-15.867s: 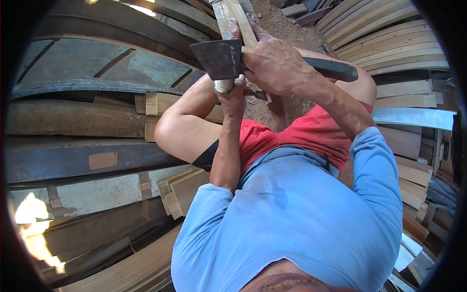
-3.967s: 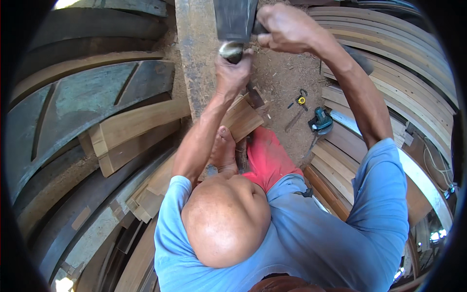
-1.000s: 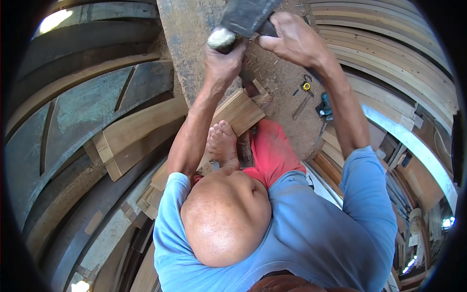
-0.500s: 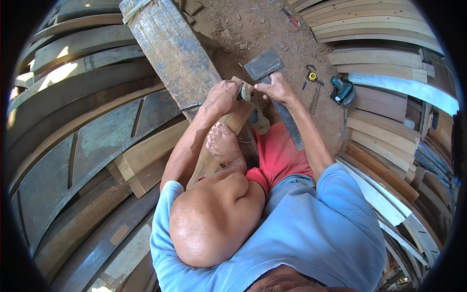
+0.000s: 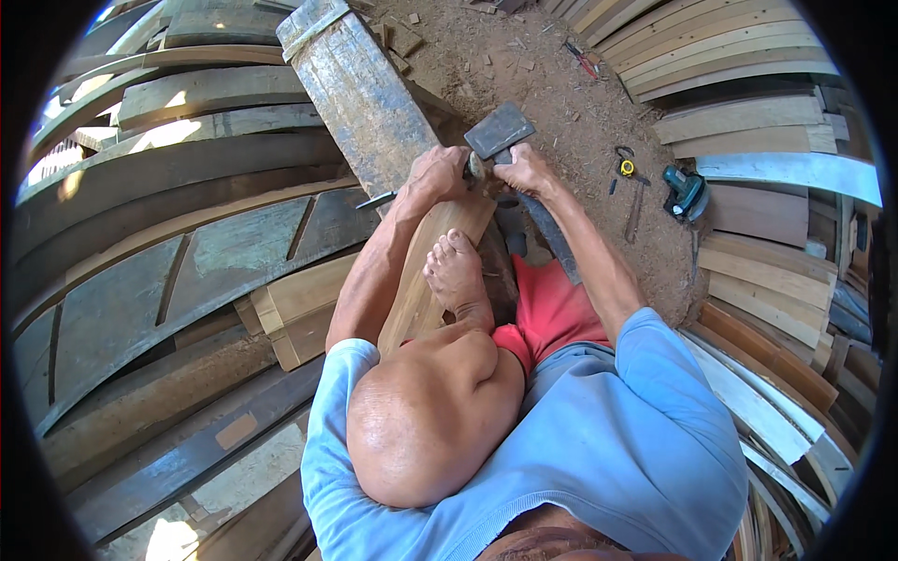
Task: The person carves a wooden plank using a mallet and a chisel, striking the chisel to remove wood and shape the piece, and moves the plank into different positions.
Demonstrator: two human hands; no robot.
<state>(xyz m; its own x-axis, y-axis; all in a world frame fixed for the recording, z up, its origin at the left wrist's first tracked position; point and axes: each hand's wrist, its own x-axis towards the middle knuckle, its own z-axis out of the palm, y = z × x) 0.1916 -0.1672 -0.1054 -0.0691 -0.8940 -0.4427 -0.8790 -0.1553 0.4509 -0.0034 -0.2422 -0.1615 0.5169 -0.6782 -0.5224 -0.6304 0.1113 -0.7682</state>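
Observation:
My left hand is closed around a chisel-like tool, whose thin dark end sticks out to the left. A pale, ragged piece shows at the right side of this fist; whether it belongs to the tool I cannot tell. My right hand grips a dark mallet close below its blocky head, and the handle slants back toward my thigh. Its fingertips are beside the pale piece. Under both hands runs a light brown board, with my bare foot pressing on it.
A worn, stained bench plank extends away ahead. On the dirt floor at right lie a yellow tape measure, a teal power tool and red-handled pliers. Stacked boards line the left and right.
My right hand and the mallet have come closer to my left hand, with the fingertips now near the pale piece. The whole view has shifted a little.

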